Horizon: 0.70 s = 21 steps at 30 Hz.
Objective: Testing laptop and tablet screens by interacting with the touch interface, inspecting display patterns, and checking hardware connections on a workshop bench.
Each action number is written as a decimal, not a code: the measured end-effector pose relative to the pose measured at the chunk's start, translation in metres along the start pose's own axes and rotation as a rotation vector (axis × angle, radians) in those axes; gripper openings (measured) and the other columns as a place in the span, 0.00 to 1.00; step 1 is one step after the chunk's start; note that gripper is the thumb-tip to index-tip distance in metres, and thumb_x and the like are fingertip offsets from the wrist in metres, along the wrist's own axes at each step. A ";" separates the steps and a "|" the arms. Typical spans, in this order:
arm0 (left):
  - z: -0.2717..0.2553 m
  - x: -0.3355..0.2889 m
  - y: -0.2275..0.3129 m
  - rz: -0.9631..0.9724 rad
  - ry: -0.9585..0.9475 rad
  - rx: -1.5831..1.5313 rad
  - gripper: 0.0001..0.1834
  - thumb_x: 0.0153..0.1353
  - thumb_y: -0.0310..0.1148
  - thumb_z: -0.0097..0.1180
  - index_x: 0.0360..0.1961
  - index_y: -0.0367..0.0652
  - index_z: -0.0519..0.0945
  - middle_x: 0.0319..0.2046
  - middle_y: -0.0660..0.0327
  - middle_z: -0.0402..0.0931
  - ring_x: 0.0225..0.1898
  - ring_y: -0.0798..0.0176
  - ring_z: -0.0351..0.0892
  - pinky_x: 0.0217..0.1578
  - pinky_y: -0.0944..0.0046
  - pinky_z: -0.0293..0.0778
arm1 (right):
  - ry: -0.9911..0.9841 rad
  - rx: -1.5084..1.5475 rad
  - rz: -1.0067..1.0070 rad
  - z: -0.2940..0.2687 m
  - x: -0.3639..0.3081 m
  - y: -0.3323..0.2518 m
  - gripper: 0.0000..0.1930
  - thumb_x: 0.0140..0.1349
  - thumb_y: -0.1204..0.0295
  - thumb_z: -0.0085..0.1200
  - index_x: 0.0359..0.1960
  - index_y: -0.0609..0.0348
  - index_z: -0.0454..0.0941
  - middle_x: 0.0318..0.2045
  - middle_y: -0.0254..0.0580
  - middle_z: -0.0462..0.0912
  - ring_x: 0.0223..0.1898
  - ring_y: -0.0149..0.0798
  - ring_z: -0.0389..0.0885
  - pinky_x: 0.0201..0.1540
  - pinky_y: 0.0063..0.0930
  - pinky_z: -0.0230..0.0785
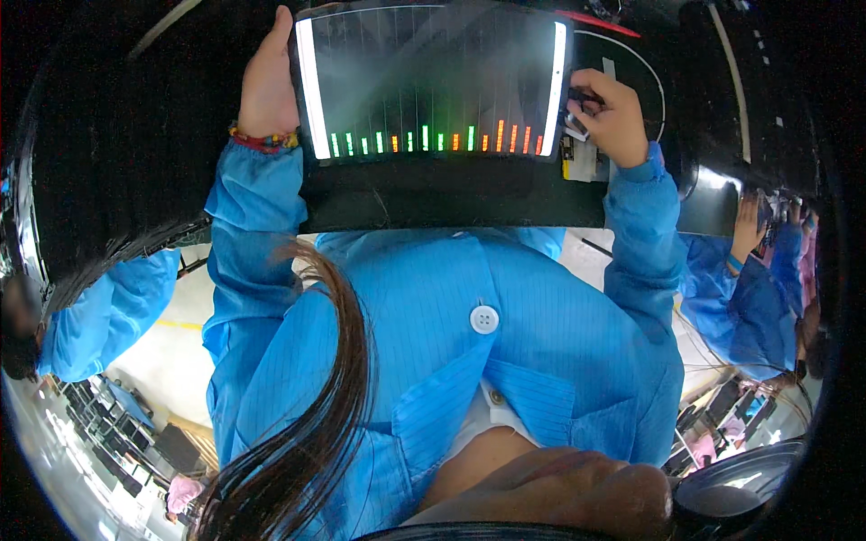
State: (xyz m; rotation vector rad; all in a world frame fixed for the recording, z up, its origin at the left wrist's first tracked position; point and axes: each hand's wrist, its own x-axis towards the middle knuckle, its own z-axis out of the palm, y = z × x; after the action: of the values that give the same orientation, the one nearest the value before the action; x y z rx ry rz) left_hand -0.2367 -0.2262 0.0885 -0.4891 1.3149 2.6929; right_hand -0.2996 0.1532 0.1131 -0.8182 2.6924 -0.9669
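Note:
A tablet [424, 86] with a lit screen is tilted up in front of me. Its dark picture has a row of short green, orange and red bars along the bottom and bright white strips at both sides. My left hand [269, 90] grips its left edge, thumb pointing up, the other fingers mostly hidden. Beside the right edge, my right hand [618, 113] is closed in a pinch on a small black piece [585, 94], perhaps a plug; its exact kind is unclear.
The dark table [451, 203] runs along my front. Under my right hand lies a pale strip with a yellow label [577, 162]. A thin white cable [661, 81] curves past it, and a red object [600, 22] sits farther back. Blue-sleeved people [744, 288] are at both sides.

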 end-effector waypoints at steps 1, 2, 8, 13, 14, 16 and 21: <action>0.002 0.000 0.000 -0.003 -0.002 -0.001 0.25 0.67 0.49 0.35 0.46 0.40 0.75 0.43 0.57 0.77 0.43 0.59 0.76 0.48 0.58 0.70 | 0.000 -0.002 0.004 0.002 -0.002 0.002 0.15 0.49 0.77 0.59 0.40 0.59 0.76 0.34 0.39 0.79 0.36 0.28 0.78 0.36 0.20 0.73; 0.006 -0.001 0.000 -0.008 0.027 0.009 0.25 0.67 0.49 0.36 0.46 0.40 0.75 0.43 0.57 0.77 0.43 0.58 0.76 0.48 0.58 0.70 | 0.063 0.024 -0.038 0.005 -0.004 0.005 0.14 0.47 0.76 0.60 0.39 0.58 0.76 0.30 0.35 0.78 0.32 0.26 0.76 0.32 0.18 0.70; -0.006 0.001 0.004 -0.149 -0.329 -0.149 0.26 0.66 0.51 0.36 0.46 0.40 0.76 0.44 0.56 0.77 0.43 0.58 0.77 0.49 0.57 0.69 | 0.549 0.074 0.054 -0.014 0.000 0.016 0.12 0.50 0.67 0.63 0.30 0.60 0.74 0.23 0.29 0.71 0.22 0.21 0.62 0.24 0.13 0.55; -0.012 0.011 -0.001 -0.129 -0.301 -0.151 0.27 0.66 0.52 0.36 0.45 0.40 0.76 0.44 0.56 0.77 0.43 0.57 0.77 0.49 0.57 0.69 | 0.775 -0.349 -0.229 -0.029 0.007 -0.002 0.13 0.53 0.61 0.59 0.29 0.59 0.75 0.46 0.50 0.75 0.52 0.43 0.68 0.55 0.38 0.58; -0.015 0.008 -0.001 -0.070 -0.174 -0.091 0.27 0.65 0.52 0.36 0.46 0.40 0.76 0.44 0.55 0.77 0.43 0.57 0.77 0.48 0.57 0.69 | 0.769 -0.336 -0.243 -0.027 0.011 -0.011 0.13 0.53 0.61 0.59 0.29 0.59 0.75 0.46 0.50 0.75 0.52 0.43 0.68 0.55 0.38 0.58; -0.010 0.003 -0.001 -0.079 -0.227 -0.132 0.26 0.65 0.52 0.37 0.46 0.40 0.75 0.44 0.55 0.77 0.43 0.57 0.77 0.48 0.57 0.70 | 0.374 -0.469 -0.461 -0.019 0.007 -0.044 0.12 0.50 0.62 0.59 0.26 0.57 0.74 0.50 0.44 0.74 0.57 0.48 0.62 0.60 0.47 0.49; -0.008 0.005 -0.001 -0.103 -0.296 -0.124 0.26 0.66 0.51 0.37 0.47 0.40 0.75 0.43 0.56 0.77 0.43 0.57 0.77 0.47 0.57 0.71 | 0.132 -0.525 -0.654 0.021 -0.011 -0.094 0.09 0.46 0.64 0.59 0.20 0.51 0.72 0.51 0.26 0.74 0.60 0.42 0.62 0.62 0.51 0.46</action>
State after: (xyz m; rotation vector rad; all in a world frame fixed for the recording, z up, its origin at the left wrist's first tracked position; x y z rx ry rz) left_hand -0.2391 -0.2325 0.0817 -0.1542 1.0211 2.6437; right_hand -0.2420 0.0874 0.1559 -1.8738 2.8746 -0.3824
